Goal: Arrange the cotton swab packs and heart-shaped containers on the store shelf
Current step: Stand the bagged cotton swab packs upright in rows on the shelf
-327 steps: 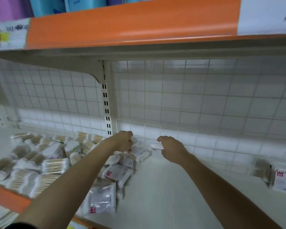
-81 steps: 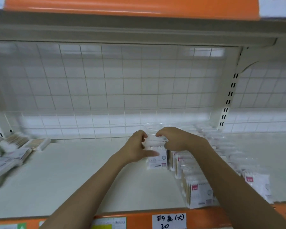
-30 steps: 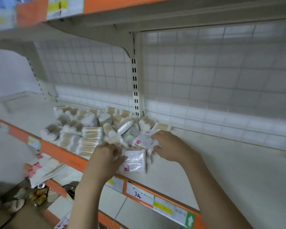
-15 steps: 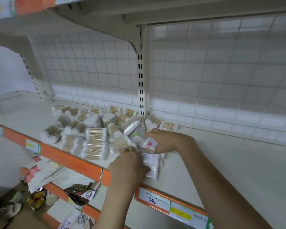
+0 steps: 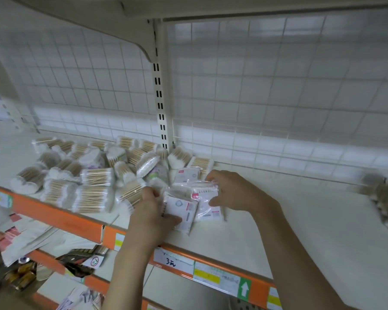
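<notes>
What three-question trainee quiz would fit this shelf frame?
1. True or false: the left hand grips a flat pack.
2. Where does the heap of swab containers lie: A) left of the hands, B) right of the hands?
3. What colour is the shelf edge?

Key: 1 true. 2 A. 3 orange.

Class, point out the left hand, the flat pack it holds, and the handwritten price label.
left hand [image 5: 149, 214], head view, back of hand
flat pack [image 5: 181, 210], head view, white front face
handwritten price label [image 5: 173, 262], head view, written middle
</notes>
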`<state>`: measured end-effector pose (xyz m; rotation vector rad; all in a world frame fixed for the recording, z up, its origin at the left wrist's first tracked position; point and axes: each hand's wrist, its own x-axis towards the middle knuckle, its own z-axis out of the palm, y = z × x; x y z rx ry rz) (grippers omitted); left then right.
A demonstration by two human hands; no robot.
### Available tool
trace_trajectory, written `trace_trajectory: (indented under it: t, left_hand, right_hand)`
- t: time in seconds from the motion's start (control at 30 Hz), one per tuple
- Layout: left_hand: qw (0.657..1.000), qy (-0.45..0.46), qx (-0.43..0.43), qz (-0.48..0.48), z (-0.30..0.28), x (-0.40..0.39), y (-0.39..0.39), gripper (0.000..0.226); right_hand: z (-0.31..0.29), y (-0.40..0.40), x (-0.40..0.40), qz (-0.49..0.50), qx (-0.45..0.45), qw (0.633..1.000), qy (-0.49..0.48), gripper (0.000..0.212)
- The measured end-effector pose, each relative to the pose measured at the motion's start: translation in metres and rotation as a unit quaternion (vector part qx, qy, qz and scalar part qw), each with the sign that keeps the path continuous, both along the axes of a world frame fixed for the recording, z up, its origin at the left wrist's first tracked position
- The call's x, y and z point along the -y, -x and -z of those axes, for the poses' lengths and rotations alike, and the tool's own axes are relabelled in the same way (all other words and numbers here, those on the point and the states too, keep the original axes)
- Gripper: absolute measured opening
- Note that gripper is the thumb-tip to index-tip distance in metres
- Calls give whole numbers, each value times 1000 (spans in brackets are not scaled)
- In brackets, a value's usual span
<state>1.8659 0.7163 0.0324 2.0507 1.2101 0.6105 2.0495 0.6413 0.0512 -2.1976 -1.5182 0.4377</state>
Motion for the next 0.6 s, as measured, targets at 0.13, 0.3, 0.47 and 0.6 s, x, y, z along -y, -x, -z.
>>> trace_trajectory:
  t: [0.13,0.3,0.47,0.6]
  left_hand:
    - [994,-28,103,9,-5,13,-15,57]
    - [978,-16,201,54,-14,37,-44,29]
    - [952,65,245,173,-22,79,-80,27]
    - [941,67,223,244,-22,114,-111,36]
  right_hand:
    - [0,-13,46,59,31,994,-85,34]
    - [-12,-34,117,128,62,978,-151,35]
    - [-23,-58,193,185,107,967,-141,34]
    - [-31,-75,259,241,129,956,-104,32]
